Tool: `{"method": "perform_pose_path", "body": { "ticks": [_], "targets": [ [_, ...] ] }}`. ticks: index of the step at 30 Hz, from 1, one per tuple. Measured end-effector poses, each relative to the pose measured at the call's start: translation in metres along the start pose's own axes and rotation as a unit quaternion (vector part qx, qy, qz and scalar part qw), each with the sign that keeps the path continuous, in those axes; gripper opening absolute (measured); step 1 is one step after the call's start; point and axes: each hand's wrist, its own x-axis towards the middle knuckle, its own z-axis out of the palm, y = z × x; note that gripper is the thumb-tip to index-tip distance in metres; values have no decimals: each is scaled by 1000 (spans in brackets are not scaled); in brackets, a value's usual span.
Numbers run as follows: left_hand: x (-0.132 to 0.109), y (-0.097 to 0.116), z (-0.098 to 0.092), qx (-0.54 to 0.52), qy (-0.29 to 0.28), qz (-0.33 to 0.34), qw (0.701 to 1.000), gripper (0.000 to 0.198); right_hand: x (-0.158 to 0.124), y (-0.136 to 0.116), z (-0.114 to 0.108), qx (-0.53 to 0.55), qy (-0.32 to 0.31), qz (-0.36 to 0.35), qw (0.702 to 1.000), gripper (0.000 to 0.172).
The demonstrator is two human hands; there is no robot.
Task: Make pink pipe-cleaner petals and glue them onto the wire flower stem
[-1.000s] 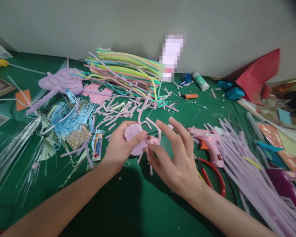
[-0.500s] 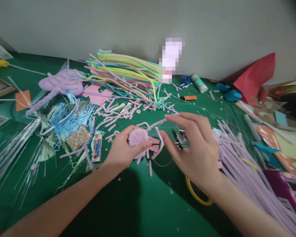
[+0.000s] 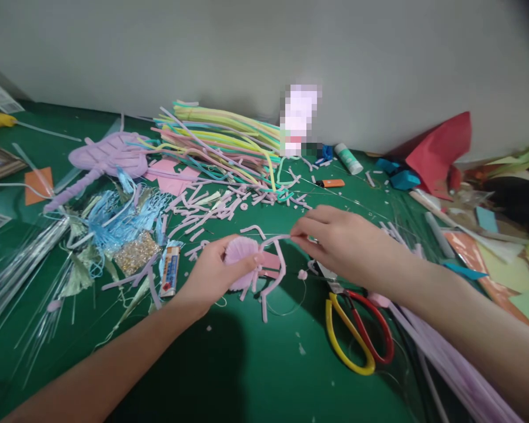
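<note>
My left hand (image 3: 218,267) is closed round a purple pipe-cleaner piece (image 3: 241,257), rounded and ribbed like a shell, with the thumb pressed on its face. Several loose pipe-cleaner ends stick out from its right side. One of these, a bent purple strip (image 3: 277,239), is pinched at its tip by the fingers of my right hand (image 3: 324,238). Another bent end (image 3: 278,276) hangs down over the table. Below my right hand lie scissors (image 3: 359,329) with one yellow and one red handle, their blades partly hidden by the hand.
Purple pipe cleaners (image 3: 449,358) lie at the right under my forearm. Multicoloured pipe cleaners (image 3: 224,135) and short purple offcuts (image 3: 211,202) spread behind my hands. At the left are blue tassels (image 3: 114,214), a bag of beads (image 3: 136,252) and a purple fan-shaped piece (image 3: 110,154).
My right hand has turned and closed its fingers on the end of the strip, and its forearm has swung up and right. The scissors now show fully. My left hand keeps its hold.
</note>
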Motion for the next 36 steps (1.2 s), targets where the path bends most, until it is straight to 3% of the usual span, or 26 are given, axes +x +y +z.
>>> {"method": "perform_pose_path", "body": {
  "ticks": [2,4,8,11,14,18,22,27,29,31,36],
  "targets": [
    [-1,2,-2,-11,-27,-1,1000,30,5,7,-8,112,-72,45,990,11],
    [-1,5,-4,-12,-58,-6,998,28,12,16,-18,239,-168,73,954,11],
    [-1,10,-9,-29,-160,-26,986,22,21,31,-27,447,-352,95,817,12],
    [0,9,-12,-85,-180,-16,980,20,20,25,-15,549,-403,107,724,13],
    [4,5,-16,-138,-155,0,978,24,13,7,8,642,-346,106,676,15],
    [7,2,-17,-157,-151,14,976,27,3,-18,35,719,-168,126,662,22],
    [8,1,-16,-156,-151,32,976,27,-2,-36,48,746,-17,174,642,22],
    [6,1,-16,-152,-140,40,978,27,-7,-54,52,828,9,205,521,25],
    [5,2,-16,-138,-124,37,982,28,-9,-59,52,846,8,210,490,25],
    [4,2,-16,-125,-114,39,985,30,-10,-63,51,846,18,215,487,23],
    [4,2,-16,-118,-125,42,984,28,-10,-63,48,817,43,230,527,22]
  ]
}}
